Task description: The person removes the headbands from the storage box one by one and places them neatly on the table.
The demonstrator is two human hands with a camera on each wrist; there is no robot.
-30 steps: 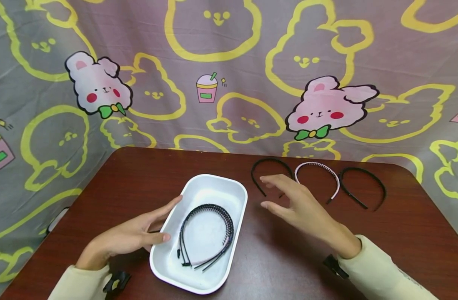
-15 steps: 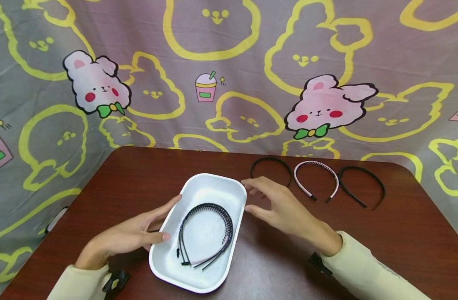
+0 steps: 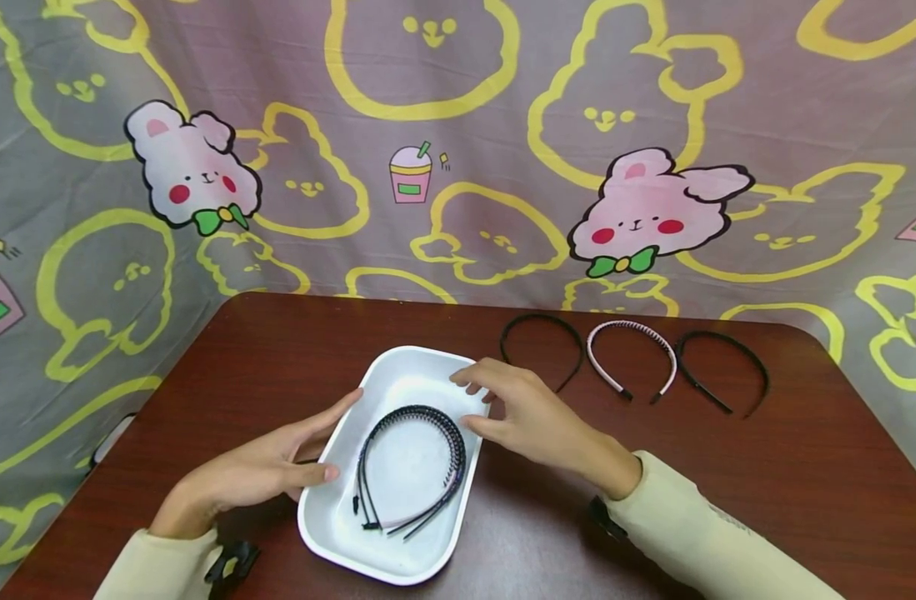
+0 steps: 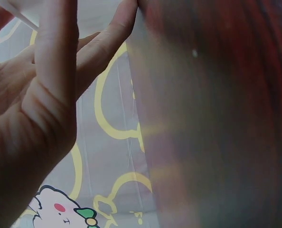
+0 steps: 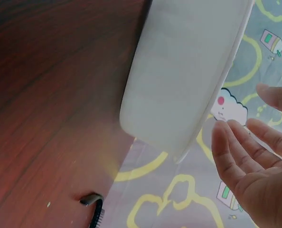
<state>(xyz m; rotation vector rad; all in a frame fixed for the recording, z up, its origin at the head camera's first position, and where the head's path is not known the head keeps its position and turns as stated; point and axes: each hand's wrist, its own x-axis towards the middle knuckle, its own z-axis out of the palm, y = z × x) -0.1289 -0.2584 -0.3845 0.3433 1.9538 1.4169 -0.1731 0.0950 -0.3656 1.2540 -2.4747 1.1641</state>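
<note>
Head cam: even, mod. bright light, mostly sharp; soft glare on tabletop (image 3: 503, 542) nr tray (image 3: 420, 387), faint shadow below R hand (image 3: 528, 412). L wrist cam: L hand (image 4: 46, 99) in shade, tabletop blurry w/ hazy reflections. R wrist cam: dim, low-contrast. 2 wrist views softer than head.

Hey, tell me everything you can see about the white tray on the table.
The white tray is a long rectangle with rounded corners, raised walls and a narrow rim; its smooth surface could be metal or plastic. It sits upright on the dark reddish-brown table, its far end angled rightward. Several mostly black headbands lie nested inside. The left hand touches its left side. The right hand is at its right side; contact there isn't clear.
</note>
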